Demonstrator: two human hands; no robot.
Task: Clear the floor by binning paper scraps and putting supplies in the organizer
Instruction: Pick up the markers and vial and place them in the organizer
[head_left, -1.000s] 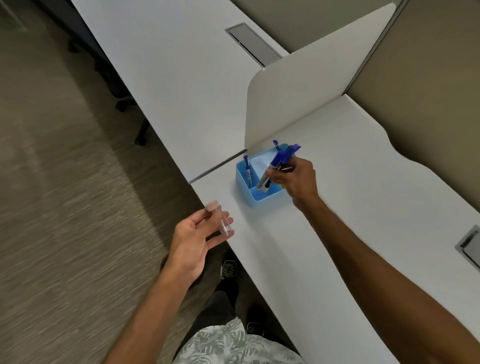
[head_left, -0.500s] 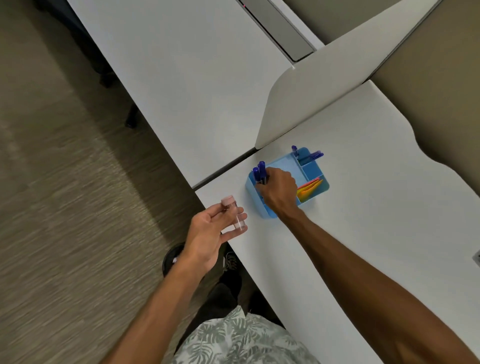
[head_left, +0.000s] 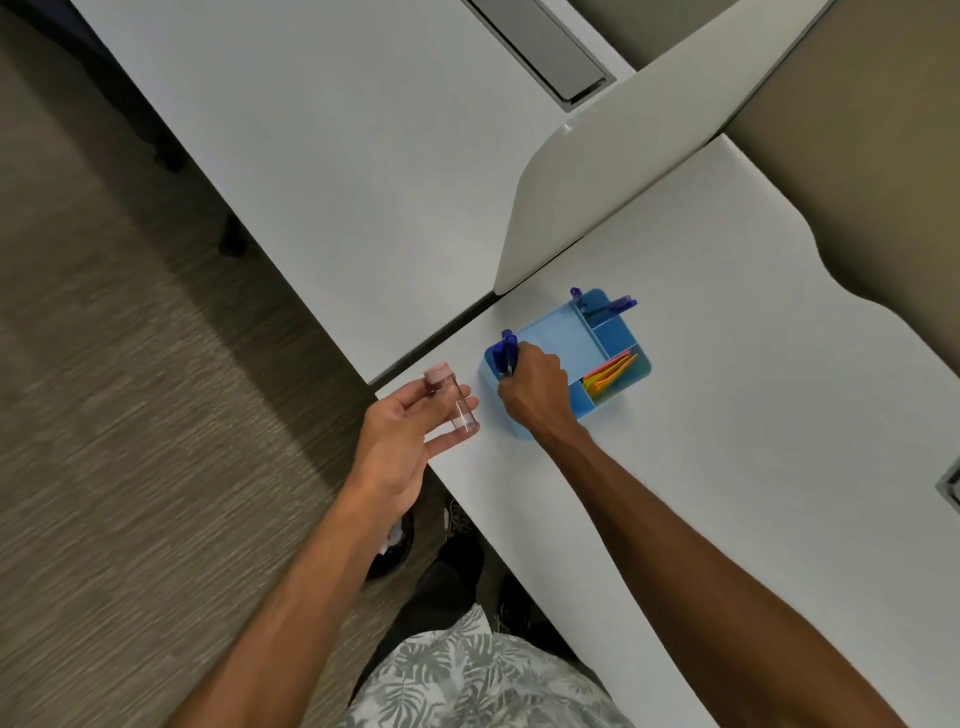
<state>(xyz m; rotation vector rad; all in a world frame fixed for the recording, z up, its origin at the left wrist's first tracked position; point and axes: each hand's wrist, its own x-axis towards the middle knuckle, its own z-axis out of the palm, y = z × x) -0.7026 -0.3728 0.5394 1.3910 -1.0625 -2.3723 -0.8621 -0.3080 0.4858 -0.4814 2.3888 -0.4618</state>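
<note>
A light blue organizer (head_left: 563, 335) with several compartments stands on the white desk (head_left: 727, 415) near its left corner. My right hand (head_left: 535, 387) rests over its near-left compartment, fingers closed around blue pens (head_left: 506, 353) that stand upright in it. More blue pens (head_left: 605, 306) lean in the far compartment, and orange and yellow strips (head_left: 610, 374) lie in the right one. My left hand (head_left: 400, 436) hovers beside the desk corner, holding a small clear vial with a pink cap (head_left: 452, 397).
A white divider panel (head_left: 597, 192) rises just behind the organizer. A second white desk (head_left: 311, 156) with a grey cable hatch (head_left: 545, 52) extends to the left. A dark bin (head_left: 392, 545) holding paper sits on the carpet under my left arm, beside my shoes.
My right hand carried the bunch of blue pens from above the organizer down into its near-left compartment. The view shifted, showing more of the organizer. My left hand kept hold of the vial.
</note>
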